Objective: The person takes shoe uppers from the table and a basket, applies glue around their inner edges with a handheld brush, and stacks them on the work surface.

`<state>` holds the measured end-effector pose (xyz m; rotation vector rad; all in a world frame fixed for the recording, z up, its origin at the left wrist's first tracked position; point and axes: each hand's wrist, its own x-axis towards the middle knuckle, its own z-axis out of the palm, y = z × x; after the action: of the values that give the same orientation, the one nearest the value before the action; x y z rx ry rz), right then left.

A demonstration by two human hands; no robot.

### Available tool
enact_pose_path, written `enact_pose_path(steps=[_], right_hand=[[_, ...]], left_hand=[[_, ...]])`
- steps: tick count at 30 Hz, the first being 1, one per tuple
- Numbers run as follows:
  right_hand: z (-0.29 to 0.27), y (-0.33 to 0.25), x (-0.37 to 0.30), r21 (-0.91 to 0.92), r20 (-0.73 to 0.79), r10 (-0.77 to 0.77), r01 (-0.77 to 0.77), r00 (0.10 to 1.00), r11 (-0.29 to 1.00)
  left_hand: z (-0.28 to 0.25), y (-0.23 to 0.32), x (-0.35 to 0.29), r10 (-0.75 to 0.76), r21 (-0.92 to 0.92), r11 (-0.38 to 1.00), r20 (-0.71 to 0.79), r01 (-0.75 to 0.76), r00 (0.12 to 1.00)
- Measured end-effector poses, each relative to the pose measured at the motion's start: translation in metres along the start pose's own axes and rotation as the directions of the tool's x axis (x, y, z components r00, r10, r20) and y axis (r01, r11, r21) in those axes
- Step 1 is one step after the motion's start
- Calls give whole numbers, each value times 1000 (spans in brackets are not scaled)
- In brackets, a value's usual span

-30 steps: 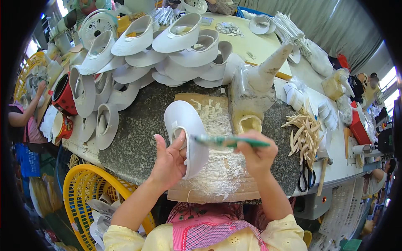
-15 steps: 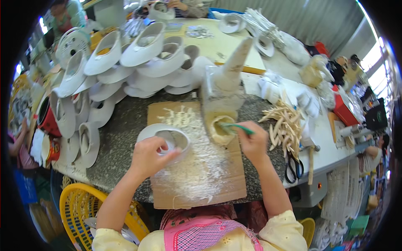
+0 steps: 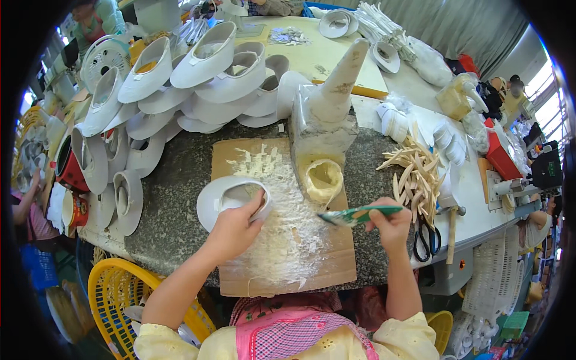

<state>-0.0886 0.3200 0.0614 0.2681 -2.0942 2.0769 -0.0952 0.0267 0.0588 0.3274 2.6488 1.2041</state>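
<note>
My left hand [image 3: 235,233] is closed on the near right side of a white visor-shaped piece [image 3: 209,201], with its fingers at the ring's opening. The piece is over a cardboard sheet [image 3: 336,255] crusted with whitish dried stuff. My right hand [image 3: 393,227] grips the green handle of a flat brush [image 3: 354,215], its bristles pointing left above the cardboard. Just beyond the bristles stands a pot with a cream-coated rim [image 3: 310,187], apart from the brush. A wrapped block with an upright cone [image 3: 336,90] rises behind the pot.
Many white visor-shaped pieces [image 3: 222,90] are stacked at the far left. Curved beige strips [image 3: 418,180], black scissors [image 3: 427,241] and a hammer [image 3: 453,231] lie at right. A yellow basket [image 3: 105,270] sits below the table edge at left. Other people work around.
My right hand has drawn the brush out of the pot and brought it nearer, bristles over the cardboard. My left hand's fingers have closed further onto the white piece.
</note>
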Motion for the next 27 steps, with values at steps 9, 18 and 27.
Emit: enact_pose_path(steps=[9, 18, 27], right_hand=[[81, 0, 3, -9, 243, -426, 441, 872, 897], [85, -3, 11, 44, 404, -498, 527, 768, 849], [72, 12, -3, -136, 535, -458, 607, 710, 783]], left_hand=[[-17, 19, -20, -99, -825, 478, 291, 302, 952], [-19, 21, -19, -41, -943, 223, 245, 248, 969], [-6, 21, -5, -150, -684, 681, 217, 260, 965]])
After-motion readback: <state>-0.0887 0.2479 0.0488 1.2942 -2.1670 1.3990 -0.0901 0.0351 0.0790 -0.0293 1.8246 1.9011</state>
